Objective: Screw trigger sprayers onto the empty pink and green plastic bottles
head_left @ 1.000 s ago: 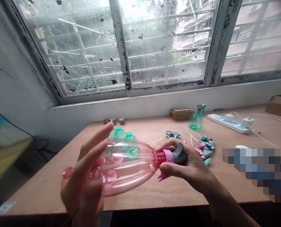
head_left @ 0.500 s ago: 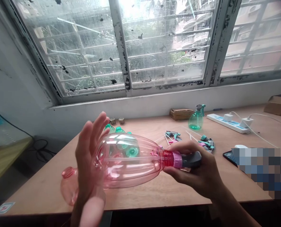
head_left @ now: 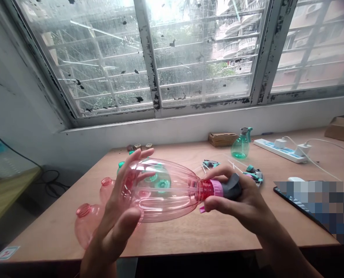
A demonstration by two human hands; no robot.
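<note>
A clear pink spray bottle (head_left: 169,193) lies sideways in the air above the table, its base to the left. My left hand (head_left: 121,208) wraps round the base, thumb in front and fingers behind. With its fingers on the pink collar and dark grey spray head (head_left: 231,187), my right hand (head_left: 241,197) grips the neck end. A thin tube shows inside the bottle. Left of it stand pink bottles without heads (head_left: 87,224). Green bottles (head_left: 162,183) show through the held one, partly hidden.
Loose spray heads (head_left: 253,175) with tubes lie behind my right hand. Farther back are a green spray bottle (head_left: 240,144), a brown cardboard box (head_left: 222,139) and a white power strip (head_left: 279,150) with plugs and cables. A dark-edged device (head_left: 290,200), partly blurred out, lies at right.
My left hand was upright with its palm against the bottle's base; now its thumb and fingers close round it. My right fingers have shifted on the collar, and the head has turned a little.
</note>
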